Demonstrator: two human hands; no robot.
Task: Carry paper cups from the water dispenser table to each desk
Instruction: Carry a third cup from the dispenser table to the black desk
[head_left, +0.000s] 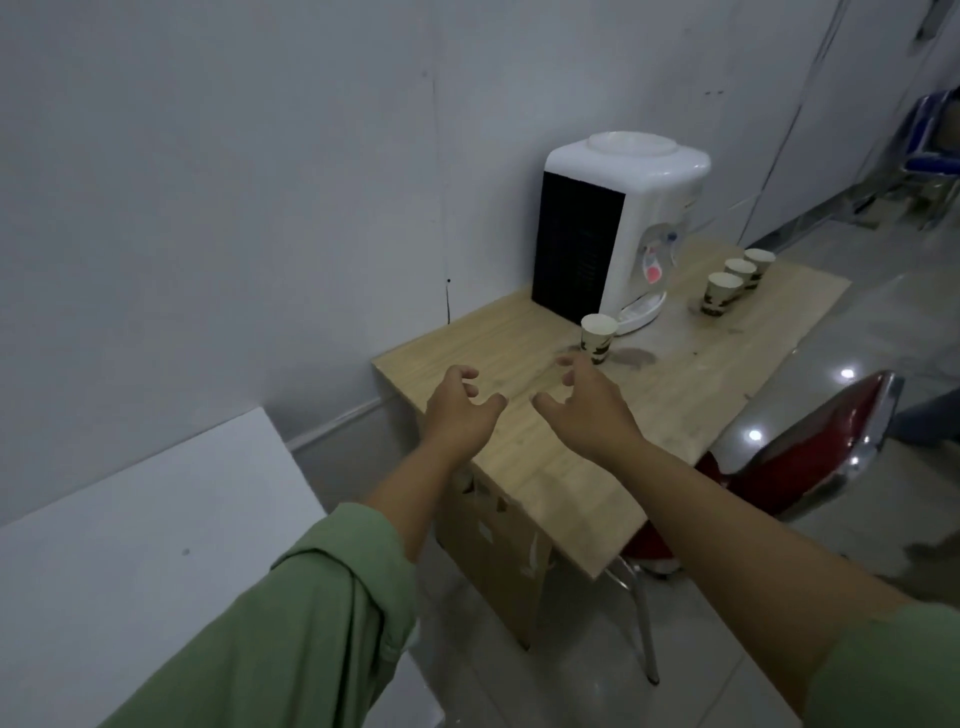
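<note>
A patterned paper cup (597, 338) stands upright on the wooden table (561, 467), just in front of the white water dispenser (623, 223). Three more paper cups (735, 280) stand in a row at the table's far right. My right hand (587, 405) hovers over the table with fingers spread, its fingertips just short of the near cup. My left hand (460, 410) is beside it to the left, fingers curled apart, holding nothing.
A red chair with a chrome frame (810, 452) is tucked against the table's right side. A white desk surface (135, 545) lies at lower left. A cardboard box (493, 551) sits under the table. Blue chairs (935, 135) stand far right along the wall.
</note>
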